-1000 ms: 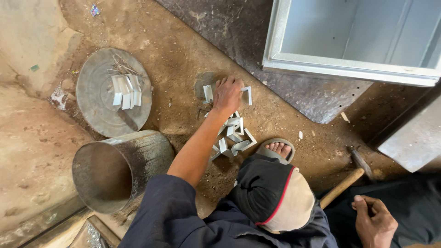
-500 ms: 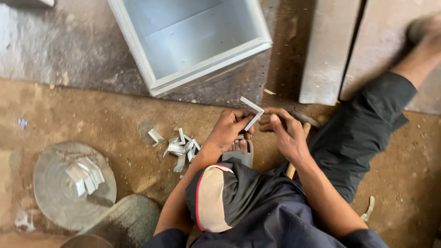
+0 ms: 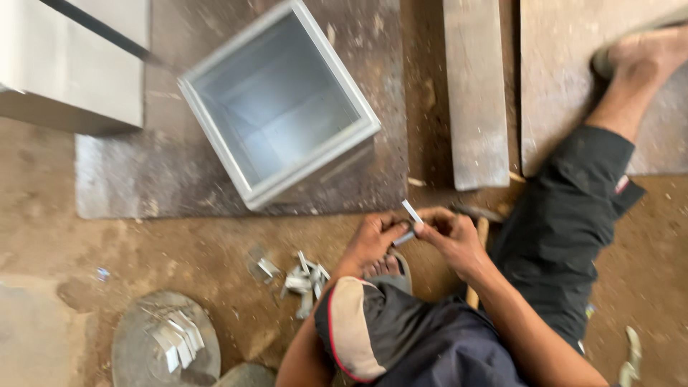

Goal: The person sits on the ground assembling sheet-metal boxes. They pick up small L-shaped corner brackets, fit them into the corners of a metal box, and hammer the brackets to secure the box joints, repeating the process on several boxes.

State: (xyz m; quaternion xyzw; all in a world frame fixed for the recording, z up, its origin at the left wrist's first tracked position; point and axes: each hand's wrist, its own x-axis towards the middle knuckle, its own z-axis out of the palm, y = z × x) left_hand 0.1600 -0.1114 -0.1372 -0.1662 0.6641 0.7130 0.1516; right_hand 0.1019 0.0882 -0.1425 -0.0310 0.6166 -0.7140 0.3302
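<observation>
My left hand [image 3: 371, 241] and my right hand [image 3: 453, 238] meet in front of me, both pinching a small bent metal bracket [image 3: 411, 213]. They hold it just above the dirt floor. A loose pile of similar small metal pieces [image 3: 301, 276] lies on the ground to the left of my left hand. My sandalled foot [image 3: 384, 266] sits right below the hands. A wooden hammer handle [image 3: 476, 236] lies on the ground under my right wrist.
An open square metal box [image 3: 326, 161] rests on a grey sheet [image 3: 122, 186] ahead of the hands. A round metal lid [image 3: 136, 351] with several brackets on it lies at lower left. Flat metal strips [image 3: 473, 93] lie upper right, by my outstretched leg [image 3: 573, 208].
My left hand left the pile of pieces and came up with a bracket. My right hand moved off the hammer and joined it. The view swung so the box is now ahead.
</observation>
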